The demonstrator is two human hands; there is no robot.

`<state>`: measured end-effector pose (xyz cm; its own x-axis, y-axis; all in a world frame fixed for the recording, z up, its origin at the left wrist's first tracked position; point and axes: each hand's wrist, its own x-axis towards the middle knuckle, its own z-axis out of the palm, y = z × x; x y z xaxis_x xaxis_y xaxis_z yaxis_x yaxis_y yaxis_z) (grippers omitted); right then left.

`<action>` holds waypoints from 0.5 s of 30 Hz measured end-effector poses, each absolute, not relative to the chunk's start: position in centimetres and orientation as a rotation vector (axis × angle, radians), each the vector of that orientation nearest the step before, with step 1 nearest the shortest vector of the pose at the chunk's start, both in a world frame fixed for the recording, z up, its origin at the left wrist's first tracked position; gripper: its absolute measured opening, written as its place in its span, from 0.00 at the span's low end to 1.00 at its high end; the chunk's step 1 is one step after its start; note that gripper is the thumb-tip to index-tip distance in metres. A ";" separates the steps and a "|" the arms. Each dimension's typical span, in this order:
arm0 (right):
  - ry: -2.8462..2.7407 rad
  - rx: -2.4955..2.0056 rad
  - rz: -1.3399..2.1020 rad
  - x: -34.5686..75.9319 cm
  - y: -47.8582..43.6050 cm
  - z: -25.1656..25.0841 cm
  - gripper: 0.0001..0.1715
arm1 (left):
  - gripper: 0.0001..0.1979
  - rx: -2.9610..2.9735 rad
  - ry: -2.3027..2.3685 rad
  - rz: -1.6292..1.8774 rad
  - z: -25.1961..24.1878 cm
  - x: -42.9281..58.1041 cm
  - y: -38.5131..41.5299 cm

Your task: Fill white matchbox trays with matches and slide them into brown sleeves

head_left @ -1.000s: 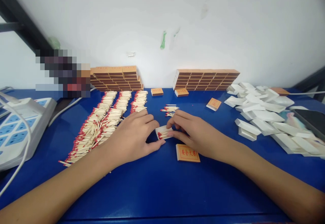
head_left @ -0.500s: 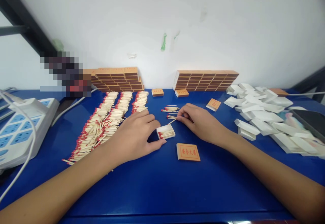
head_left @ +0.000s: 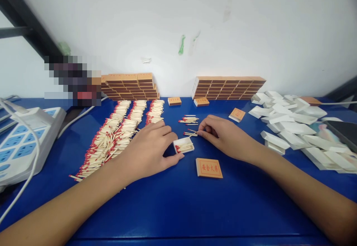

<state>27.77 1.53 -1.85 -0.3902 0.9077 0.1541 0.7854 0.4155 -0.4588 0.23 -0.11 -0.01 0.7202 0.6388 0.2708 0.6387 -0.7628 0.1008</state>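
Note:
A small white matchbox tray (head_left: 187, 140) holds several red-tipped matches (head_left: 184, 148). My left hand (head_left: 154, 147) curves round the tray's left end, thumb at the front corner and forefinger at the back. Just behind the tray, my right hand (head_left: 214, 130) pinches a match (head_left: 192, 130) near its plain end, its red head pointing left. A few loose matches (head_left: 189, 120) lie on the blue table beyond those fingers. In front of the tray sits an orange matchbox sleeve (head_left: 209, 168) with red lettering, lying flat.
Long heaps of matches (head_left: 111, 138) spread behind my left forearm. Stacked matchboxes (head_left: 228, 88) stand along the wall, with a few single boxes (head_left: 174, 101) before them. White trays (head_left: 290, 117) pile up at right. A power strip (head_left: 28, 141) with cables lies at left.
My right fingertips have drawn slightly away from the tray. The match between them, earlier slanting down toward the tray, now points up and left. My left hand stays at the tray.

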 end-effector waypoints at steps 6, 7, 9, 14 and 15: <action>-2.316 -1.387 0.427 27.6 0.8 -1.0 0.11 | 0.16 2.917 1.068 0.477 0.0 0.1 -0.1; -2.347 -1.373 0.446 27.5 0.7 -0.9 0.11 | 0.15 2.916 1.059 0.481 0.0 0.1 -0.1; -2.401 -1.357 0.477 27.3 0.4 -0.8 0.10 | 0.14 2.911 1.027 0.482 0.1 0.1 -0.1; -2.425 -1.335 0.480 27.3 0.5 -1.1 0.07 | 0.13 2.902 0.952 0.469 0.2 0.1 -0.3; -2.412 -1.343 0.473 27.4 0.6 -1.3 0.07 | 0.13 2.901 0.949 0.466 0.2 0.1 -0.3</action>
<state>27.41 0.59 -1.26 -0.4960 0.8585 0.1305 0.7456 0.4981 -0.4428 0.12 -0.35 0.22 0.7657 0.5850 0.2672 0.5688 -0.8099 0.1431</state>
